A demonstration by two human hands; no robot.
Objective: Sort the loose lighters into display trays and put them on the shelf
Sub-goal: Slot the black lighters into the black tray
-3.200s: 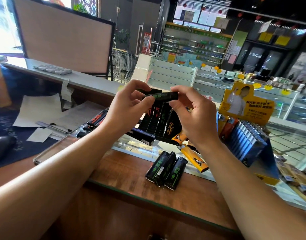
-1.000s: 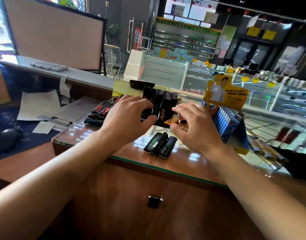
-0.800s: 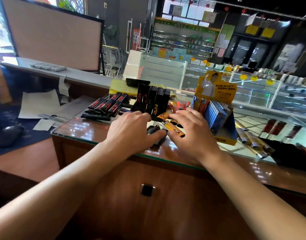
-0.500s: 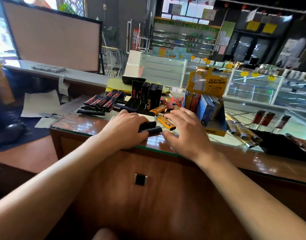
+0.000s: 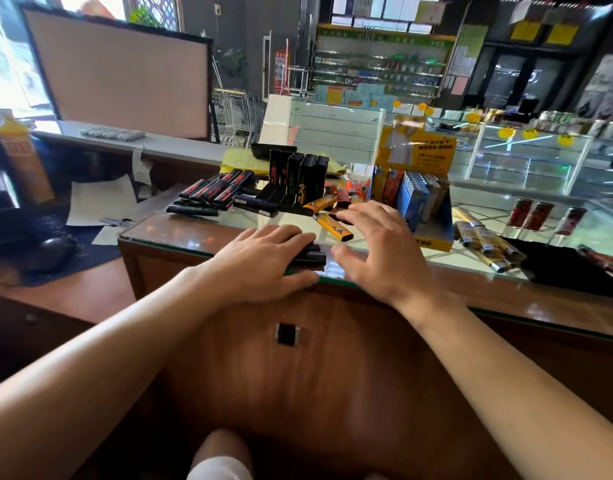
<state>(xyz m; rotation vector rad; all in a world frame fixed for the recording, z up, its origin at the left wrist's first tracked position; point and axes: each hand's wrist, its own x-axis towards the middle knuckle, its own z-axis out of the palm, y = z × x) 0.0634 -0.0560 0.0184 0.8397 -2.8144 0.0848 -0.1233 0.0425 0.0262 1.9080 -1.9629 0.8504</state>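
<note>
My left hand (image 5: 260,261) lies over a small bunch of black lighters (image 5: 310,258) at the front edge of the glass counter (image 5: 180,233). Its fingers cover them from above and its thumb closes in from the near side. My right hand (image 5: 378,251) hovers just right of them, fingers spread, holding nothing. An orange lighter (image 5: 333,227) lies loose beyond both hands. Behind it a black display tray (image 5: 298,178) holds upright black lighters. A yellow display box (image 5: 433,233) with blue lighters (image 5: 416,192) stands to the right.
Red-and-black lighters (image 5: 215,190) lie flat at the counter's left. Gold lighters (image 5: 482,237), upright red lighters (image 5: 530,216) and a dark tray (image 5: 568,271) sit on the right. A monitor (image 5: 118,71), papers and a mouse are on the lower desk at left.
Both hands came down from the display tray to the loose black lighters. My left hand drew them to the counter's front edge; my right hand lifted off and spread. The camera pulled back.
</note>
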